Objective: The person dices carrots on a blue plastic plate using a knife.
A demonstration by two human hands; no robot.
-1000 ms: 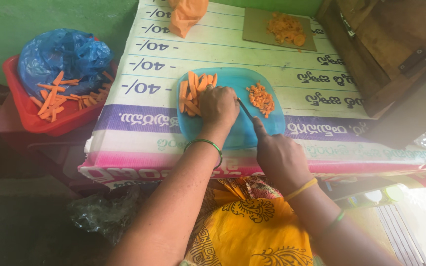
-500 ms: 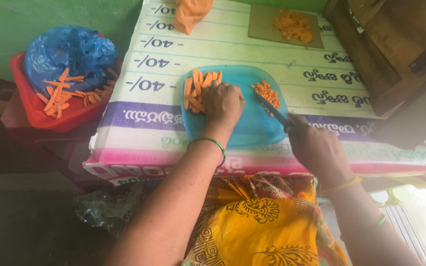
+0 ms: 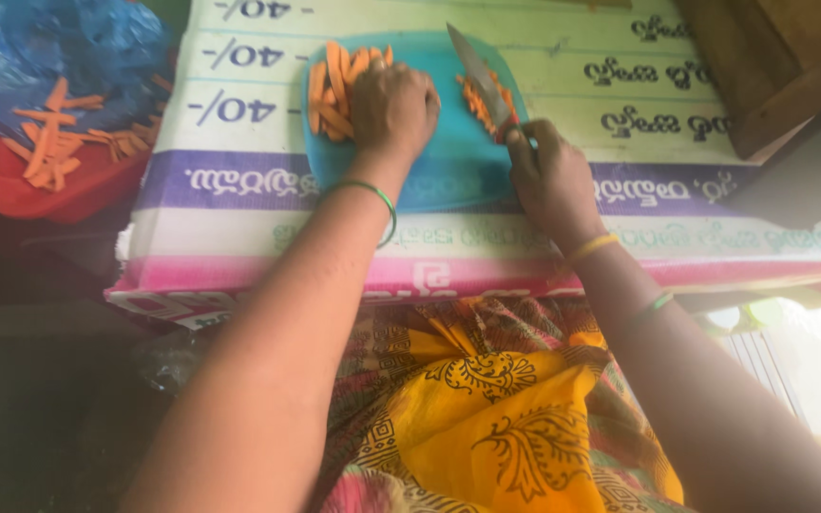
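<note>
While right hand (image 3: 548, 176) grips 1 knife (image 3: 480, 81), 2 carrot piles.

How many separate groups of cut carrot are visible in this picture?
3. Carrot sticks lie under the left hand on the blue cutting board; diced carrot lies beside the knife; more sticks lie in the red tray. Others may be out of frame.

Left hand (image 3: 391, 104) pressed carrot sticks (image 3: 333, 87) at the blue cutting board's (image 3: 448, 176) left edge; right hand (image 3: 548, 180) gripped a knife (image 3: 480, 78) over diced carrot (image 3: 486, 103).
</note>
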